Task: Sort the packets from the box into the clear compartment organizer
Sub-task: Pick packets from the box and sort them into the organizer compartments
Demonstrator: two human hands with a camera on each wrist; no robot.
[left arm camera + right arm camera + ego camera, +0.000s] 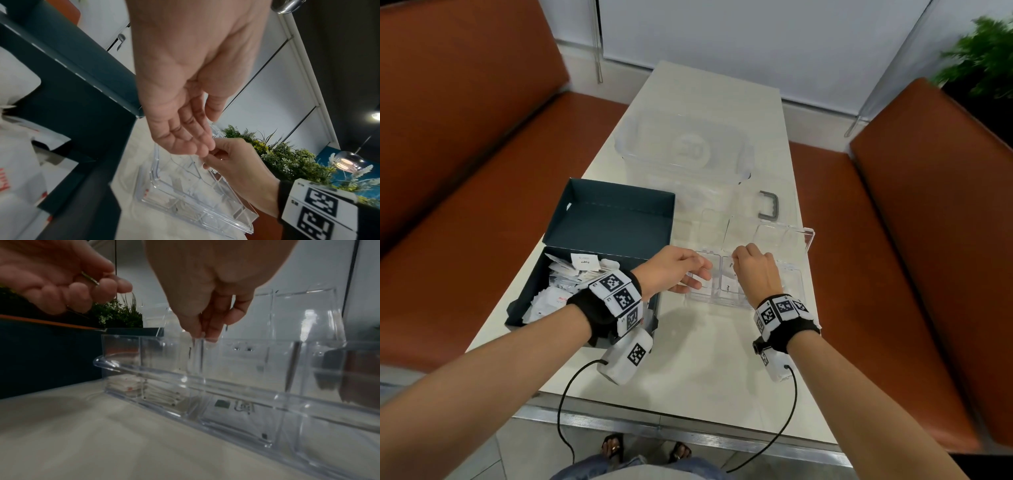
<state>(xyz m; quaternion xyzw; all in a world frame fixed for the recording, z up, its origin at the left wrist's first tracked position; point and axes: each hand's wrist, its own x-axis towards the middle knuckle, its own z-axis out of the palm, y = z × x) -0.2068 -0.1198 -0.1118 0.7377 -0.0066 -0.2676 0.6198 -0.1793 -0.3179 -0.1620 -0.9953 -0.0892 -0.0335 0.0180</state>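
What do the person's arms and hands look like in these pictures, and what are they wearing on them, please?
Both forearms are bare, with no sleeves. The left hand and right hand wear no gloves. Each wrist carries a black strap ringed with white blocks printed with black square codes. Under each wrist hangs a white padded unit, with a thin black cable trailing toward the body.

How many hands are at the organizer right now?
2. The left hand is open at the organizer's left end, beside the box; the right hand pinches a packet over a middle compartment.
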